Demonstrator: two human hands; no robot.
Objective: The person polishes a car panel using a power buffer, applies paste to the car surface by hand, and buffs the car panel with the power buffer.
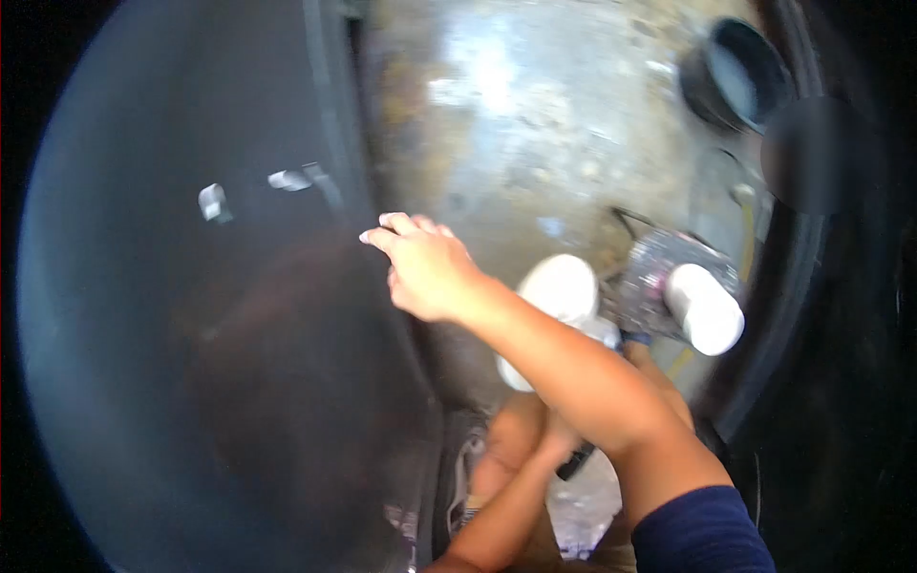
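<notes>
My right hand (430, 269) reaches to the left, its fingers stretched out and somewhat bent, at the edge of a large glossy black panel (287, 382). I see nothing held in it, and whether the fingertips touch the panel is unclear. Two small whitish patches, a left one (212, 201) and a right one (289, 180), show on the panel; they may be bits or reflections. My left hand (564, 441) is low down, mostly hidden beneath my right forearm. Beside it a small black object (576, 463) shows in part; its kind and the left fingers are hidden.
A dark bucket (735, 76) stands at the upper right on the wet-looking concrete floor (516, 143). A white cylinder-like thing (707, 310) lies by a clear plastic bag (659, 272). A round white thing (562, 286) is partly behind my right forearm. Another dark surface (821, 382) borders the right side.
</notes>
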